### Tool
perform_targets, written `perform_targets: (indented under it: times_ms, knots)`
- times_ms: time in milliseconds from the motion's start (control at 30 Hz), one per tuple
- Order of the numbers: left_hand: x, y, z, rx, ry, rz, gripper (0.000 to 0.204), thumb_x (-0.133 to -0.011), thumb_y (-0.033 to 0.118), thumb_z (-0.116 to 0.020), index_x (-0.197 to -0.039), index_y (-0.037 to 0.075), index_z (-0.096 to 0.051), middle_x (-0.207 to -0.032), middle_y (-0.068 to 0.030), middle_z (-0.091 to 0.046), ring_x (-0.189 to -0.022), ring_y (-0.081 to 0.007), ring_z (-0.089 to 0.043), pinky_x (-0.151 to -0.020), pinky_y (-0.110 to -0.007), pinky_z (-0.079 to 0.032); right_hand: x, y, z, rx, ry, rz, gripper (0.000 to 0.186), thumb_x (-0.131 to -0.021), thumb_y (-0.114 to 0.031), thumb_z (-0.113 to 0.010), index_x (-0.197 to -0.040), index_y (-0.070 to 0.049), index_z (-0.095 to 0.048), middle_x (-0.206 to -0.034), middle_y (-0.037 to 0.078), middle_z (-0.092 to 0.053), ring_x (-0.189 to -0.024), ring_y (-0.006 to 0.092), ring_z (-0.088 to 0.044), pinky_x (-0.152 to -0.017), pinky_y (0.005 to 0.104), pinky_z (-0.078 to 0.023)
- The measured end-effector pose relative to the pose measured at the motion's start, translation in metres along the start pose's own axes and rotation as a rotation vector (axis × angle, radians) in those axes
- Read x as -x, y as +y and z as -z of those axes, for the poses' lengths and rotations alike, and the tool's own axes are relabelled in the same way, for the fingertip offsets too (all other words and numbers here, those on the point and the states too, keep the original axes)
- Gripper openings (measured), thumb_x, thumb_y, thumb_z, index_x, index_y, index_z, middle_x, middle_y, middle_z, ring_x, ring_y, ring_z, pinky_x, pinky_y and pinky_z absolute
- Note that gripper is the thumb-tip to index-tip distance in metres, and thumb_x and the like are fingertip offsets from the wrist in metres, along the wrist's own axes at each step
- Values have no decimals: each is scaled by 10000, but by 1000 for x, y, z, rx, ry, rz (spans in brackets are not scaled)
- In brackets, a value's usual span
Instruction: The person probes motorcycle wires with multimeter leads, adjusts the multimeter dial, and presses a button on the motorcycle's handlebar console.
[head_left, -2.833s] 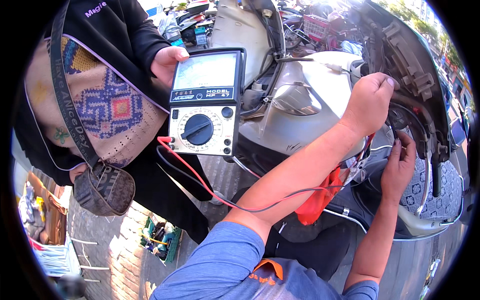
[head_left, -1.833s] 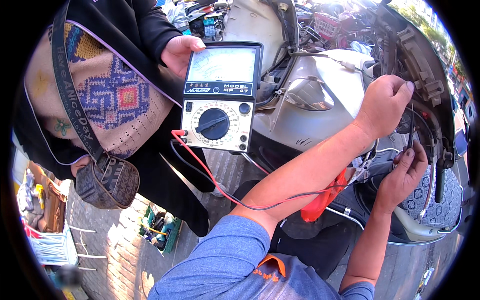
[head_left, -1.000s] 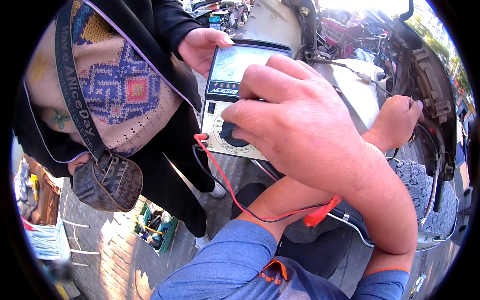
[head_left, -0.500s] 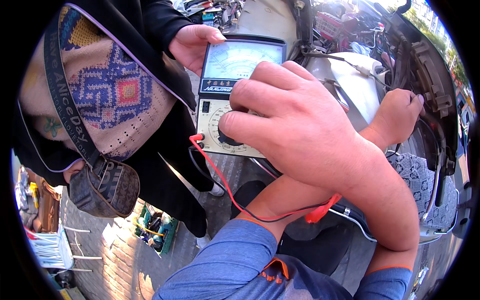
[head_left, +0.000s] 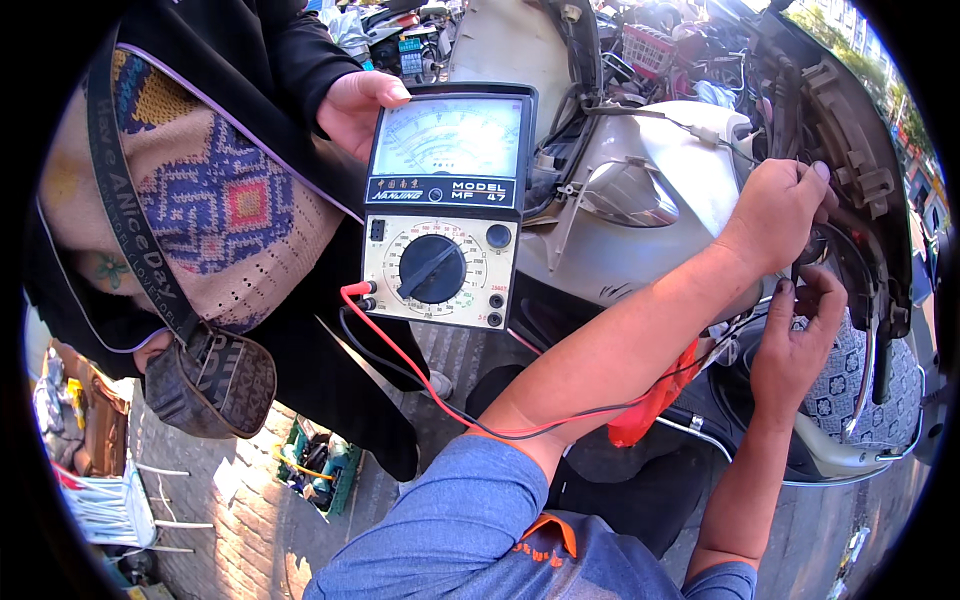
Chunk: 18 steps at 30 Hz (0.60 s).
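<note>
My left hand (head_left: 770, 215) is closed in a pinch high on the scooter's wiring beside the dark open front housing (head_left: 850, 150); what it grips is hidden. Below it, my right hand (head_left: 805, 325) has fingers curled on a slim black test probe. An analog multimeter (head_left: 440, 260), with a dial and a needle display, is held by another person's hand (head_left: 355, 100) at upper middle. Its red and black leads (head_left: 420, 385) run across my left forearm. The silver-white scooter body (head_left: 600, 245) lies behind that forearm, with a red plastic piece (head_left: 635, 420) hanging beneath.
The other person (head_left: 230, 210) stands at left with a small patterned pouch (head_left: 205, 385). On the paving are a green crate of tools (head_left: 310, 465) and a white stool (head_left: 105, 495) at far left. Parked scooters (head_left: 650, 50) crowd behind; a patterned seat (head_left: 860, 385) is at right.
My right hand has left the multimeter's dial and moved right and down, beside my left hand at the scooter. The dial is now uncovered. The meter sits slightly further left.
</note>
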<state>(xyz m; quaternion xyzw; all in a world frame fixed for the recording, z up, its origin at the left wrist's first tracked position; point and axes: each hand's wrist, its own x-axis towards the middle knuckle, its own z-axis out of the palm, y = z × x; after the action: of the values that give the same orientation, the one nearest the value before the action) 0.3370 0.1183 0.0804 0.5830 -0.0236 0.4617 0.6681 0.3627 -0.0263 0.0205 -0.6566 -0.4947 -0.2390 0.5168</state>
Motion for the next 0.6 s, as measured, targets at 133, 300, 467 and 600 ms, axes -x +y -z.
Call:
perform_targets:
  times_ms: [133, 300, 467, 600]
  knots:
    - [1, 2, 4, -11, -2, 20, 545, -1152, 376, -541, -907, -57, -764, -765, -76, -691, -568, -123, -599, -542, -300, -496, -2, -1, -7, -112, -39, -53, 260, -1077, -67, -654, -1324, -12, -595, -1052, 65, -619, -904, 156, -579, -837, 311, -491]
    - [4, 9, 2, -25, -33, 51, 602, -1153, 452, -542, -980, -77, -770, -792, -91, -700, -571, -130, -619, -552, -289, -524, -10, 5, -2, -257, -17, -133, 306, -1124, -45, -560, -1426, -4, -575, -1103, 69, -646, -920, 143, -600, -844, 293, -497]
    - [6, 11, -1, 45, -15, 111, 517, -1134, 414, -593, -1105, -68, -778, -860, -98, -721, -641, -125, -663, -588, -258, -560, -5, 24, 15, -221, 105, -128, 366, -1129, -35, -490, -1480, 5, -585, -1227, 108, -697, -1078, 182, -659, -974, 320, -519]
    - [10, 13, 8, -152, 43, 31, 268, -1085, 144, -634, -1222, -26, -789, -977, -56, -757, -805, -96, -679, -720, -254, -576, 3, 40, 9, -356, 158, -237, 328, -1121, -44, -501, -1411, 16, -641, -1210, 97, -707, -1077, 161, -655, -975, 307, -517]
